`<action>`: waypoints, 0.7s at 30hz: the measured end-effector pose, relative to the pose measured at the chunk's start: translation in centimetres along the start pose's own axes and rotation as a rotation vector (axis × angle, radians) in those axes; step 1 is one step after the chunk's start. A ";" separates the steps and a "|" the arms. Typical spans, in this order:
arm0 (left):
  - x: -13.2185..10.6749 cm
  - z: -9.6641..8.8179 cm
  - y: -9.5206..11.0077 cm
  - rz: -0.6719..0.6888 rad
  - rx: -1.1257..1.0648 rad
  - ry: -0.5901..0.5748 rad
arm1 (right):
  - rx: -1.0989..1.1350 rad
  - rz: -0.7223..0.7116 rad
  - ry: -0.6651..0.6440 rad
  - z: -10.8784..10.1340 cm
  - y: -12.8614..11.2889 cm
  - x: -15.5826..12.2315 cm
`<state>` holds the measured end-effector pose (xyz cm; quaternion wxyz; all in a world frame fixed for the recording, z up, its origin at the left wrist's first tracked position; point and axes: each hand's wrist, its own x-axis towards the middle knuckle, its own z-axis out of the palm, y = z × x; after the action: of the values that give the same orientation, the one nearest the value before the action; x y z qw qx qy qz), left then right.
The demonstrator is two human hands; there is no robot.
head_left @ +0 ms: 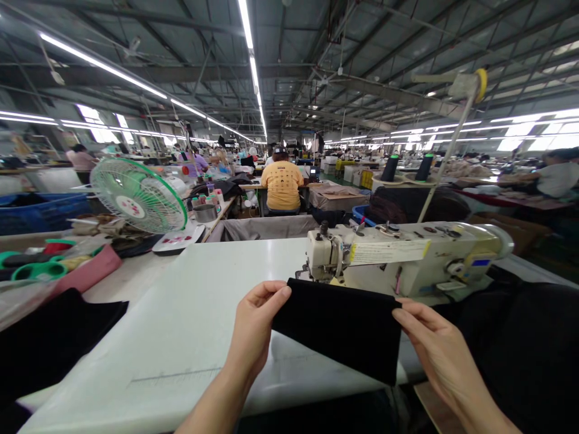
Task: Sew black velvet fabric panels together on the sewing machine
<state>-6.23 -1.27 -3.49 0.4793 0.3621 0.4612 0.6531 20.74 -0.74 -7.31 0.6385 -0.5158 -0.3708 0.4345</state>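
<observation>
Head view: left hand (256, 319) and right hand (432, 337) each pinch an upper corner of the black fabric (339, 328), held over the counter (203, 301) before the sewing machine (389, 250); light, even tension likely keeps its top edge straight, unstretched

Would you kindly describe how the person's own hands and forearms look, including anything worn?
The left hand and right hand are both bare, with no gloves, and no rings, watch or bracelet can be seen. Both forearms are uncovered as far as they show, with no sleeve or marking in view.
</observation>
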 end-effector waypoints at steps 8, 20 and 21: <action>0.3 0.2 -0.1 0.032 0.046 0.012 | -0.045 -0.034 -0.019 -0.1 0.0 0.2; 0.8 -0.8 -1.2 0.088 -0.032 0.107 | -0.044 -0.081 -0.121 0.5 -1.0 -0.2; 0.7 -0.8 -1.2 0.078 -0.035 0.111 | -0.031 -0.074 -0.121 0.6 -0.9 -0.2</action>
<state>-6.82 -0.68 -4.84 0.4332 0.3344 0.4609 0.6986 20.25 -0.82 -6.35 0.6226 -0.4843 -0.4342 0.4351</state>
